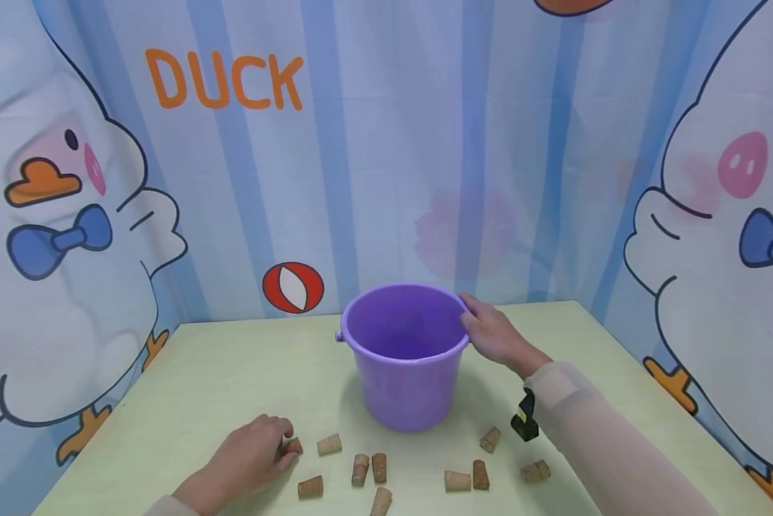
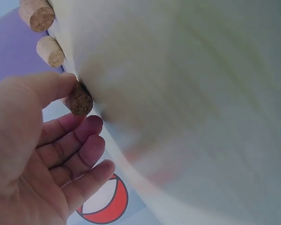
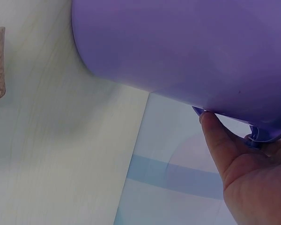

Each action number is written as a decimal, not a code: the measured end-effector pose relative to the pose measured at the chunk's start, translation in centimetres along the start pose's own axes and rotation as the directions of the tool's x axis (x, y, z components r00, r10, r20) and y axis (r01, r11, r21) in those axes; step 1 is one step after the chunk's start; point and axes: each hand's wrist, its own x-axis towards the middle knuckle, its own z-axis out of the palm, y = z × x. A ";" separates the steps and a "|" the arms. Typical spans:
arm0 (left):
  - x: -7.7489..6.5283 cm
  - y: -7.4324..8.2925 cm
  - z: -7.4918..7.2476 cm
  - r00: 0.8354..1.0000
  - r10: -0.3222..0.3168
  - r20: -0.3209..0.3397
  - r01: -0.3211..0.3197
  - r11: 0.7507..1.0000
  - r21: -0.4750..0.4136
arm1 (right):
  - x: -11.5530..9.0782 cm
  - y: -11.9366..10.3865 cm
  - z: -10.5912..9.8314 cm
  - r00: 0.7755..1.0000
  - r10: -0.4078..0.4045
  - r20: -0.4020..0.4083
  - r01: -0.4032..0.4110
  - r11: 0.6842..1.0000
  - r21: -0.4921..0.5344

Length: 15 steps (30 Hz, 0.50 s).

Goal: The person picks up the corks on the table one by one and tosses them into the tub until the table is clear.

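Observation:
A purple bucket (image 1: 407, 394) stands upright on the table, its mouth facing up. My right hand (image 1: 495, 335) grips the bucket's rim on the right side, near the handle joint (image 3: 255, 136) in the right wrist view. At the front left, my left hand (image 1: 247, 453) is low over the tabletop and pinches a cork (image 2: 79, 101) between thumb and fingers. That cork is partly hidden by the fingers in the head view. Close by lie a pale cork (image 1: 329, 444) and a browner cork (image 1: 310, 487).
More corks lie in front of the bucket, among them an upright-lying pair with one cork (image 1: 378, 467) at right, and a dark cork (image 1: 480, 474). Another cork (image 1: 535, 471) lies beneath the right forearm's side. A duck-print curtain (image 1: 386, 143) borders the pale table (image 1: 231, 373).

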 end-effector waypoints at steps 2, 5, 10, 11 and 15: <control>0.0 0.0 0.0 1.000 0.006 -0.002 -0.006 1.000 0.003 | 0.0 0.0 0.0 1.000 -0.002 -0.003 0.002 1.000 0.001; 0.0 0.0 0.1 1.000 0.013 -0.002 -0.013 1.000 -0.001 | 0.0 0.0 0.0 1.000 -0.004 -0.002 0.004 1.000 0.008; 0.2 0.2 0.0 1.000 -0.012 0.015 0.012 1.000 -0.009 | 0.0 0.1 0.0 1.000 -0.008 -0.001 0.008 1.000 0.008; 0.2 0.2 0.0 1.000 -0.021 0.020 0.021 1.000 -0.007 | 0.0 0.1 0.0 1.000 -0.008 -0.001 0.008 1.000 0.006; 0.2 0.3 0.1 0.999 -0.036 0.025 0.036 0.999 0.004 | 0.0 0.0 0.1 1.000 -0.009 -0.003 0.009 1.000 0.005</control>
